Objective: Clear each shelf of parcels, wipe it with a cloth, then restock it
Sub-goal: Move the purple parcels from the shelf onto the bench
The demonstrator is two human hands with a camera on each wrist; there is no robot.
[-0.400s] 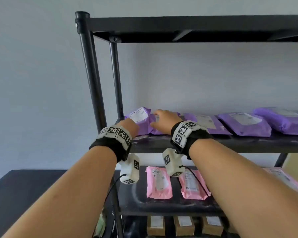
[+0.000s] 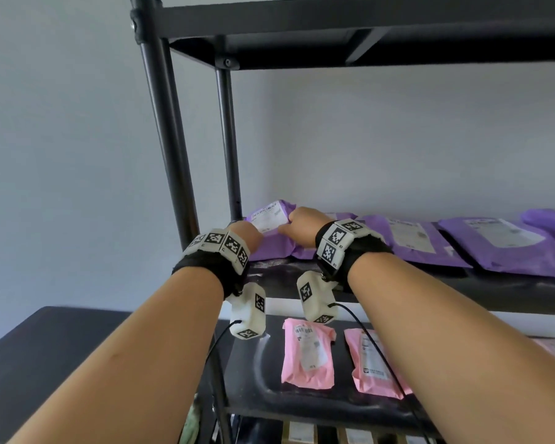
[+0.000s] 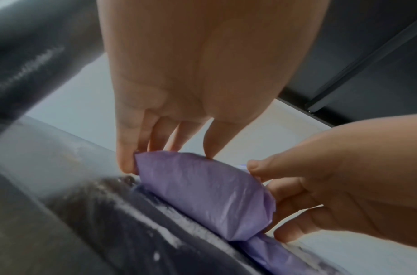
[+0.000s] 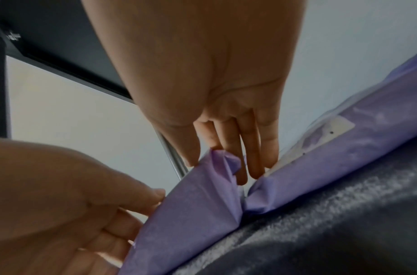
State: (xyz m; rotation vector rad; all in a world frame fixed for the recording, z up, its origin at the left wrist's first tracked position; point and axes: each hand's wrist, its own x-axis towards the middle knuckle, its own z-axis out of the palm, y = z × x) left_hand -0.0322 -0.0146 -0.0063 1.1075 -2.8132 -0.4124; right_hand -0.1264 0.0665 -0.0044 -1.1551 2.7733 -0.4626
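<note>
The leftmost purple parcel (image 2: 269, 248) with a white label lies at the left end of the black middle shelf (image 2: 398, 283). My left hand (image 2: 247, 232) pinches its left end between thumb and fingers (image 3: 127, 160). My right hand (image 2: 305, 224) grips its right end, thumb on one side and fingers (image 4: 254, 163) on the other. In the left wrist view the parcel (image 3: 202, 195) looks tilted up from the dusty shelf board. In the right wrist view it (image 4: 191, 214) bunches against a second purple parcel (image 4: 332, 163).
Three more purple parcels (image 2: 500, 245) line the same shelf to the right. Pink parcels (image 2: 308, 357) lie on the shelf below, brown boxes (image 2: 302, 434) under those. Black posts (image 2: 170, 139) stand close on the left, with an upper shelf (image 2: 366, 27) overhead. A dark table (image 2: 45, 363) sits at lower left.
</note>
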